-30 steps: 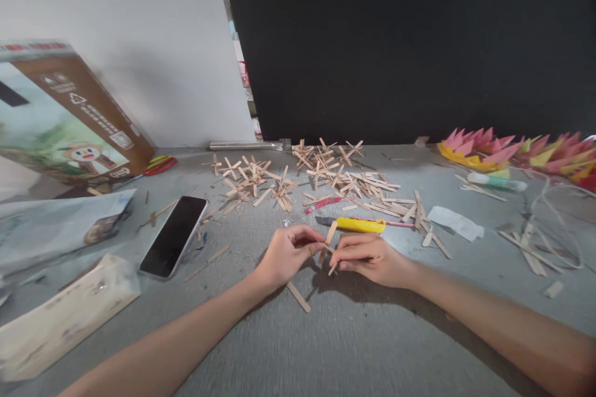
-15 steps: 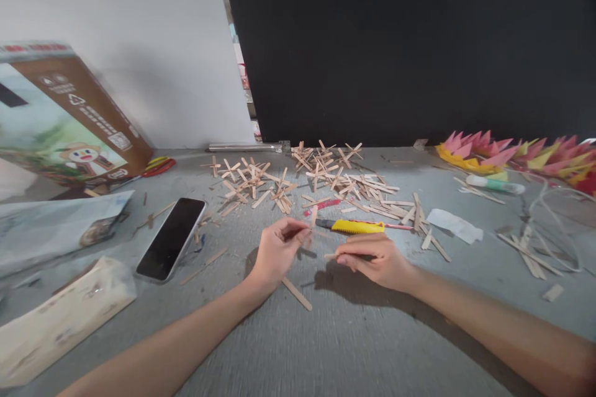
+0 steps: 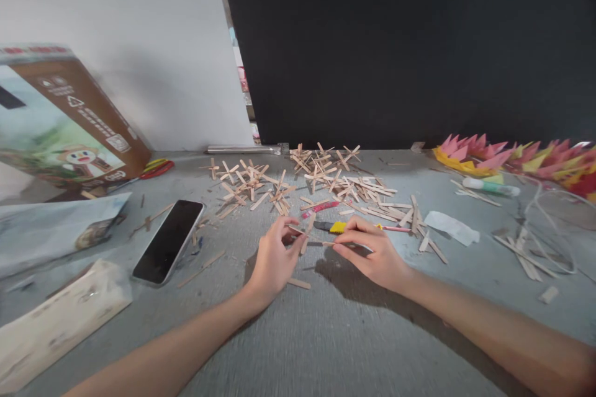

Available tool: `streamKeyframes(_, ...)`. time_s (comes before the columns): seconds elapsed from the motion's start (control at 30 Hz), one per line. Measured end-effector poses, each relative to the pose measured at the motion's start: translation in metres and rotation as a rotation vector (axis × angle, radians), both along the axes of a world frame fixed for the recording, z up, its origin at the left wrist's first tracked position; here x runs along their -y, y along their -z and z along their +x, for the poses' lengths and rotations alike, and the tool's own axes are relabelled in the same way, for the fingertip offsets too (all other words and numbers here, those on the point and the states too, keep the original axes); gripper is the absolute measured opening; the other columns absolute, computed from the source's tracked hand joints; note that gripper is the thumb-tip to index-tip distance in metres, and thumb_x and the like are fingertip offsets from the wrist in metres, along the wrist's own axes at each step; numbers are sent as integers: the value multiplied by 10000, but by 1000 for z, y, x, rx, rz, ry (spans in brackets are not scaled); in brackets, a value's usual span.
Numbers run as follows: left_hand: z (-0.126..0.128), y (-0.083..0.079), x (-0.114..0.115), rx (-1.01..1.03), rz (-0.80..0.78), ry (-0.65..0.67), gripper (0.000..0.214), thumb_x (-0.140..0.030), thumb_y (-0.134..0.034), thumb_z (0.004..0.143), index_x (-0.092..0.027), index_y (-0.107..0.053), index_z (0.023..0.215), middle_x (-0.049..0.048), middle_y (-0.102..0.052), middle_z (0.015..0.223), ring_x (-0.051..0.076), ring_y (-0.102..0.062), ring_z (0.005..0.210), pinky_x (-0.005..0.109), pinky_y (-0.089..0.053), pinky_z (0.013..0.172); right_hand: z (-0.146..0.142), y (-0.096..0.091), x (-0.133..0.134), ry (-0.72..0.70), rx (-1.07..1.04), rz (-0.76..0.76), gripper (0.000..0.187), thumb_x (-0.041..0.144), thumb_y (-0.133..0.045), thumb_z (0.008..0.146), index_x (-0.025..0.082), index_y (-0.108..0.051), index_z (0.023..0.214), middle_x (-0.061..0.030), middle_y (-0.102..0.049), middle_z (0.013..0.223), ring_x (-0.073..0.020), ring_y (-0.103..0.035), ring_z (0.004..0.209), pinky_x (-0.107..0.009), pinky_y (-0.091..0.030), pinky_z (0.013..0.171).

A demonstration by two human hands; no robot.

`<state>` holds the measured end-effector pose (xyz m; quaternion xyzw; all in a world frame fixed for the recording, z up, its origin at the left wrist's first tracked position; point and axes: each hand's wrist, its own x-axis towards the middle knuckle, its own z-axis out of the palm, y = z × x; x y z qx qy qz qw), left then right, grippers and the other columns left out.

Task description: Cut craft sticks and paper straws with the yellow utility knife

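My left hand [image 3: 278, 255] pinches small crossed wooden craft sticks [image 3: 308, 231] between thumb and fingers, just above the table. Facing it, my right hand [image 3: 370, 252] has thumb and fingers closed on the end of another thin craft stick [image 3: 327, 244], which points left and reaches the crossed ones. Whether they touch cannot be made out. A loose craft stick [image 3: 299, 283] lies on the grey table below my left hand. Behind my right hand is a yellow utility knife [image 3: 336, 227], partly covered by the fingers.
Piled craft sticks [image 3: 251, 183], many joined into crosses and stars, lie beyond my hands. A phone [image 3: 168, 242] rests on the left near a carton [image 3: 93, 130]. Rightward are a white paper scrap [image 3: 451, 227], a glue stick [image 3: 491, 187], a cable [image 3: 542, 229] and pink-yellow paper crowns [image 3: 470, 154].
My right hand has moved slightly left and up, bringing its stick to the crossed sticks. The crossed sticks have tilted a little in my left hand.
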<state>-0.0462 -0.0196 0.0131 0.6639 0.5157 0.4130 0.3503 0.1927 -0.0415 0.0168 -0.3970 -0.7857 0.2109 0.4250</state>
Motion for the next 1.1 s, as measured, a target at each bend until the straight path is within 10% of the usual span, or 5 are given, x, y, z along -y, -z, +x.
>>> streamKeyframes(0.37, -2, 11, -1, -169, 238, -16, 171, -235, -504, 1013, -204, -610, 1144, 59, -638, 972, 207, -629, 953, 336, -490, 853, 1, -1, 0, 34, -133, -256, 279, 418, -595, 1034, 216, -691, 869, -17, -717, 803, -156, -665, 750, -268, -528, 715)
streamKeyframes(0.67, 3, -10, 24, -348, 172, 535, 257, -246, -544, 1013, -241, -618, 1258, 94, -742, 1097, 251, -722, 965, 335, -533, 839, 1, -4, 2, -157, -73, -242, 213, 357, -564, 1060, 219, -705, 981, -22, -745, 894, -150, -697, 814, -266, -563, 775)
streamKeyframes(0.87, 2, -8, 23, -191, 82, 496, 253, -248, -487, 1038, -258, -643, 1238, 60, -772, 966, 203, -732, 818, 287, -532, 731, 2, -1, 2, -99, 36, -108, 201, 354, -525, 1076, 223, -672, 1039, -47, -724, 952, -187, -678, 883, -324, -557, 820)
streamKeyframes(1.1, 3, -1, 9, 132, -105, 180, 211, -393, -544, 1014, -216, -491, 1115, 42, -768, 823, 160, -657, 645, 266, -500, 603, 2, 7, -3, 394, 568, 176, 370, 388, -528, 1040, 194, -591, 1349, -188, -576, 1395, -395, -489, 1287, -610, -394, 1048)
